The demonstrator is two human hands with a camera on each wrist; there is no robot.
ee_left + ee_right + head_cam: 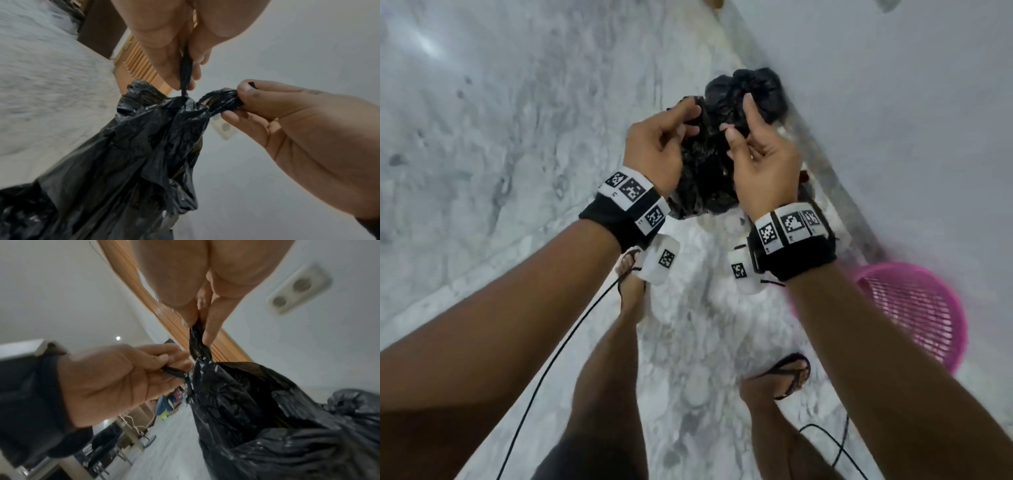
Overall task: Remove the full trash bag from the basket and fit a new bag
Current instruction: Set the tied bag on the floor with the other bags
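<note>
I hold a crumpled black trash bag [705, 171] in the air in front of me, over the marble floor. My left hand [690, 120] pinches one thin twisted end of the bag's top [186, 73]. My right hand [736, 116] pinches the other bunched end [224, 97]. The two ends cross in a tight gather [183, 101] between my hands. In the right wrist view my right hand [198, 327] grips the bag's neck from above, and my left hand [174, 365] holds the thin strand beside it. The pink mesh basket [914, 308] stands on the floor at my right, with no bag visible in it.
A second lumpy black bag [756, 89] lies on the floor against the white wall [893, 102]. My sandalled feet [787, 377] stand below the bag and thin black cables [558, 353] hang past my legs. A double wall socket [298, 288] and a wooden door frame [144, 293] are close by.
</note>
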